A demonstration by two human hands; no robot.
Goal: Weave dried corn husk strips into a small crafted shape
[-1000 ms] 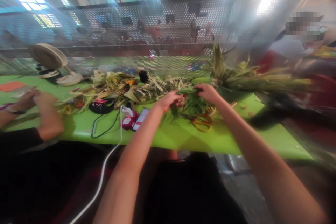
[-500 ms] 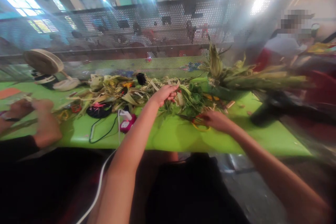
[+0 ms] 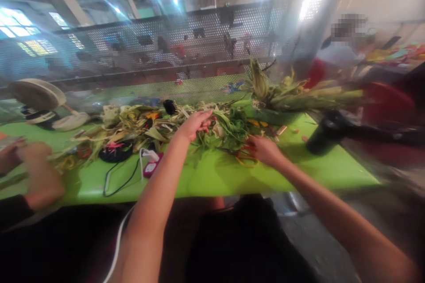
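My left hand (image 3: pixel 196 124) is over the heap of corn husks (image 3: pixel 156 130), index finger fairly straight and the other fingers curled in. Pale husk strips and green leafy strands (image 3: pixel 232 126) lie against its fingertips; what it grips, if anything, I cannot make out. My right hand (image 3: pixel 264 149) is low over the table, its fingers closed at the handle of scissors (image 3: pixel 247 161) with yellow loops. The dark blades point left toward the green strands. Part of the handle is hidden under the fingers.
On the green table (image 3: pixel 206 181) stand a fan (image 3: pixel 40 97), a pink-and-white power strip (image 3: pixel 152 167) with cables, and a black cylinder (image 3: pixel 322 139). Large husk bundles (image 3: pixel 299 97) lie back right. At left are a co-worker's hands (image 3: pixel 26 152). Behind rises a perforated screen (image 3: pixel 186 53).
The view has swung a little to the right and tilted. My left hand has shifted slightly left over the husks. The right hand stays at the scissors.
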